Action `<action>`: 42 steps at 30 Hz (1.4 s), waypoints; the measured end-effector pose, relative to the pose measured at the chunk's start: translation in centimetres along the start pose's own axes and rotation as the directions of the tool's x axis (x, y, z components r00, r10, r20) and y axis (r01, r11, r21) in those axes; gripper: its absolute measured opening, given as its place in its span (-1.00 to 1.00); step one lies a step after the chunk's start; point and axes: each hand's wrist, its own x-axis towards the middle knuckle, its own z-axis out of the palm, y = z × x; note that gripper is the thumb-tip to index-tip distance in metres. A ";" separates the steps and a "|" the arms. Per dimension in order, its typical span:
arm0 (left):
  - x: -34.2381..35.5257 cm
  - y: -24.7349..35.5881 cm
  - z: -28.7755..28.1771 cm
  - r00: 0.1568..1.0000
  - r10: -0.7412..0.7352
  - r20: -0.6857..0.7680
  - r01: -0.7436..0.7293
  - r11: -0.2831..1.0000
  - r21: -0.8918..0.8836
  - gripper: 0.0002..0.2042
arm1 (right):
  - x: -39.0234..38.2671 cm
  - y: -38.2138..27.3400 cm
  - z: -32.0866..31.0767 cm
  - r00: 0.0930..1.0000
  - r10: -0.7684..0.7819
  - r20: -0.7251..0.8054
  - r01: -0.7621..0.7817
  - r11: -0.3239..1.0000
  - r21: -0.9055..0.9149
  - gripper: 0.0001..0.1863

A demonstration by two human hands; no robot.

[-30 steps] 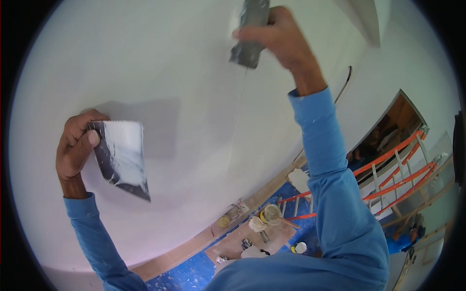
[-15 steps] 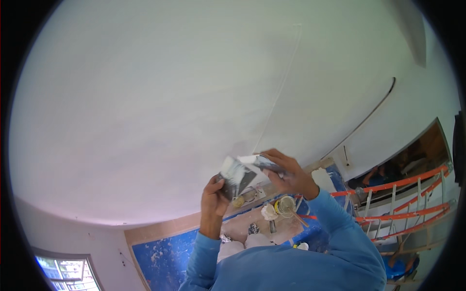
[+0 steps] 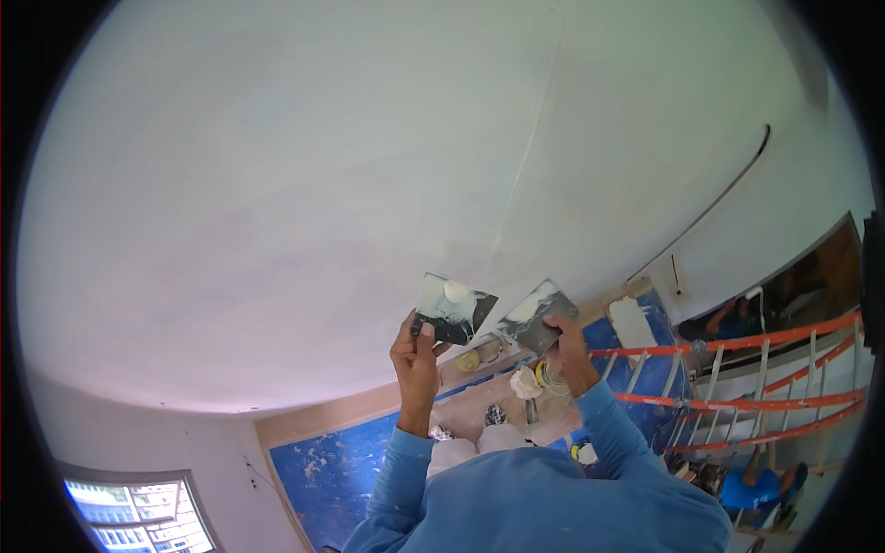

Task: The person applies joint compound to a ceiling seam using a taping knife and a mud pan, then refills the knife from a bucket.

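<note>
Head view — hands (image 3: 417, 358) (image 3: 569, 346) overlap blades (image 3: 452, 304) (image 3: 537, 315); bucket (image 3: 549, 379) part-hidden.

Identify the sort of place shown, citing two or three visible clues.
Probably a room under renovation: the blue floor covering is spattered with white, a ladder with orange rails is at the right, and the left hand and right hand each hold a flat blade smeared with white.

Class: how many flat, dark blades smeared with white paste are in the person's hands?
2: one flat, dark, paste-smeared blade in the left hand, one flat, grey, paste-smeared blade in the right hand. Any behind them would be hidden.
</note>
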 end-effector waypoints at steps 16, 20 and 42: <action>-7.4 -5.3 -13.8 0.927 -0.311 0.207 -0.113 0.296 0.948 -0.73 | 4.2 10.7 -0.9 0.998 0.042 0.045 -0.046 0.993 0.106 -0.66; -10.0 -6.4 -16.9 0.949 -0.308 -0.067 0.192 0.394 0.899 -0.81 | 10.4 18.3 -3.0 0.944 -0.285 -0.168 0.195 0.890 -0.412 -0.67; -16.3 -5.9 -20.6 0.919 -0.278 -0.280 0.373 0.378 0.848 -0.81 | 17.5 33.5 3.1 0.951 -0.250 -0.183 0.189 0.936 -0.296 -0.67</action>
